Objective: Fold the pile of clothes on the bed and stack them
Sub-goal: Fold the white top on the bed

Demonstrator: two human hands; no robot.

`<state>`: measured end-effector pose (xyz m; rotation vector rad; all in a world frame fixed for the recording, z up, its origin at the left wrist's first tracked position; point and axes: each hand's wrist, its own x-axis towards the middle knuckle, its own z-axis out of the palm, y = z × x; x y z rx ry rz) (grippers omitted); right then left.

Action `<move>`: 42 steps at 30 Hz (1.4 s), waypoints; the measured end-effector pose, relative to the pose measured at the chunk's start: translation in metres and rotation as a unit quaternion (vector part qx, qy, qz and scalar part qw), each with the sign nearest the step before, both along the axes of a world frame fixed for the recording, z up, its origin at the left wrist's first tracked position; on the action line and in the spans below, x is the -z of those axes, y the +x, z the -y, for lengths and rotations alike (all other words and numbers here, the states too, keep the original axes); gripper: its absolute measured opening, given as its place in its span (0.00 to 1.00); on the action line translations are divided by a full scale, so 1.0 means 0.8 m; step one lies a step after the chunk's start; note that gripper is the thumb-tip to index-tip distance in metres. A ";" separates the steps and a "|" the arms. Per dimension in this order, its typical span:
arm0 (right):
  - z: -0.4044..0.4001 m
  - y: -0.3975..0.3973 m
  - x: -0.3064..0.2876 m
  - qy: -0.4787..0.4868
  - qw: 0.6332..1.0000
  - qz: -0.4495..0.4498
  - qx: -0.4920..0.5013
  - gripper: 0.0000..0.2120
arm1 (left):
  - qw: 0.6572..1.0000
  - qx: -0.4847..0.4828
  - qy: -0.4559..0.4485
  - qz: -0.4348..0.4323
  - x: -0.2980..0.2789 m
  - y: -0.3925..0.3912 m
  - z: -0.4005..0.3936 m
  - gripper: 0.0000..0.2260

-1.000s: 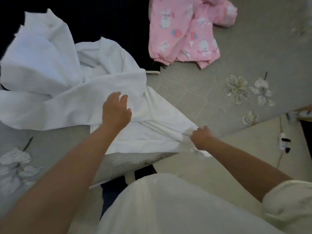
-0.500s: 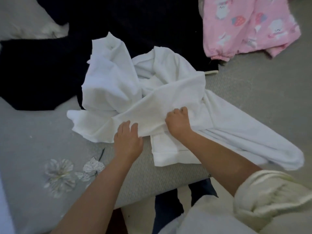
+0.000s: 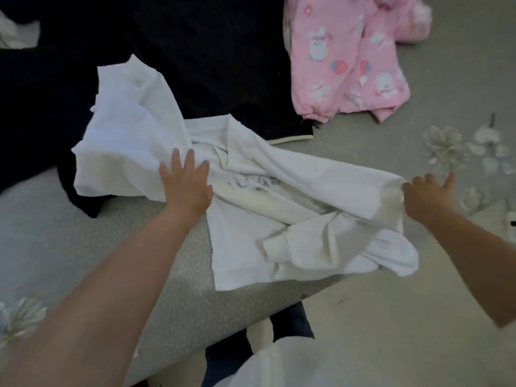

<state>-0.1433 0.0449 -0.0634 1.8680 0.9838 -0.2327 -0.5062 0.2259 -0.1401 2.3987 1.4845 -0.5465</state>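
Flatly, left hand (image 3: 185, 185) presses white shirt (image 3: 279, 208), fingers spread, right hand (image 3: 427, 195) open at its edge

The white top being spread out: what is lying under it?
The white long-sleeved cotton top lies partly on a dark navy garment and partly on the grey flower-printed bedspread. Anything else beneath is covered.

Pale floor (image 3: 391, 317) beside bed

Grey flower-printed bed (image 3: 363, 152) with a white top (image 3: 279, 219), dark garment (image 3: 195, 51) and pink pyjamas (image 3: 349, 65).
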 end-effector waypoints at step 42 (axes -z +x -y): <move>-0.115 -0.112 0.083 0.338 0.876 -0.344 0.031 0.11 | 0.990 -0.023 0.085 -0.110 -0.058 -0.051 -0.008 0.24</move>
